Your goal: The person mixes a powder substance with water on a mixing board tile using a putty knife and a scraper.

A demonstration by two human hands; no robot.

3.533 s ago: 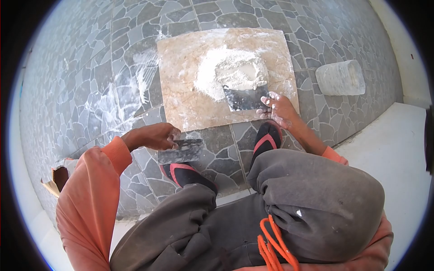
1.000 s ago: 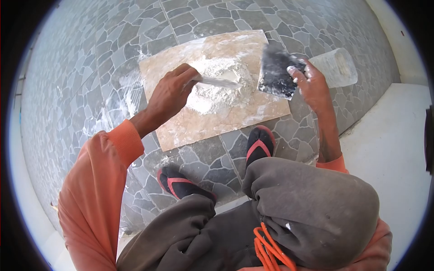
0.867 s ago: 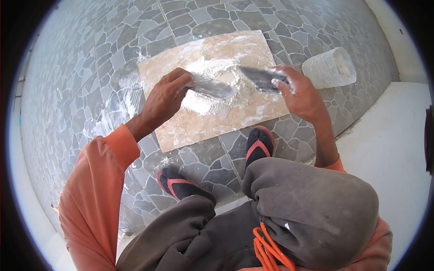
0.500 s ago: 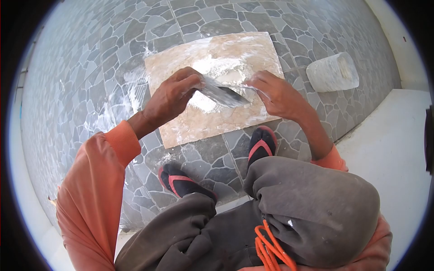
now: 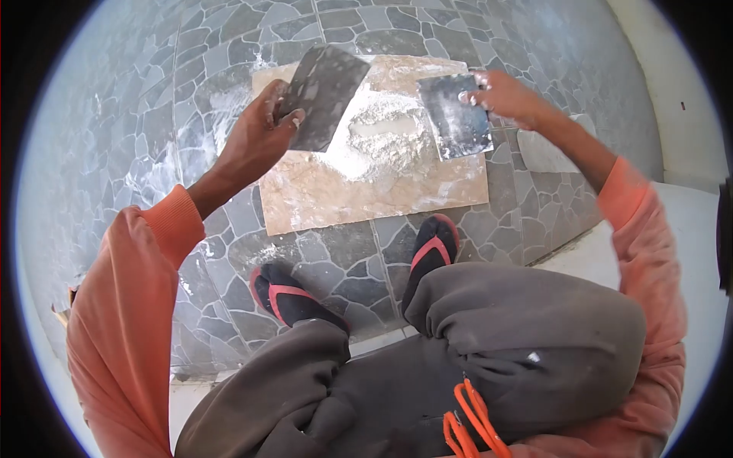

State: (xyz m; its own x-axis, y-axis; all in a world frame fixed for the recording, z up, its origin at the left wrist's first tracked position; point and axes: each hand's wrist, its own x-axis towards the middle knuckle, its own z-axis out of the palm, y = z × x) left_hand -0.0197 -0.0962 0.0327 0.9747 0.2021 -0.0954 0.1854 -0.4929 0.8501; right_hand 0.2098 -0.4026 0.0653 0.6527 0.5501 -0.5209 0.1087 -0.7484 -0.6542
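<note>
My left hand [image 5: 267, 130] grips a dark grey flat scraper [image 5: 328, 95] by its left edge, holding it tilted over the left part of a tan board [image 5: 305, 198]. White specks dot its face. In my right hand [image 5: 504, 99] is a second flat scraper [image 5: 456, 126], smeared with white and pinched near its upper right corner. That one hangs over the board's right side. Between the two scrapers lies a heap of white powder [image 5: 374, 156] with a pale wet hollow [image 5: 385, 126] in it. White residue sticks to my fingertips.
A whitish bucket [image 5: 546, 153] lies on the right, partly hidden behind my right forearm. The floor [image 5: 328, 263] has a grey stone pattern, with white smears left of the board. My feet in sandals [image 5: 294, 298] are at the board's near edge.
The scrapers were together over the heap and have moved apart. My left hand has risen, turning its scraper's face upward; my right hand has gone up and right.
</note>
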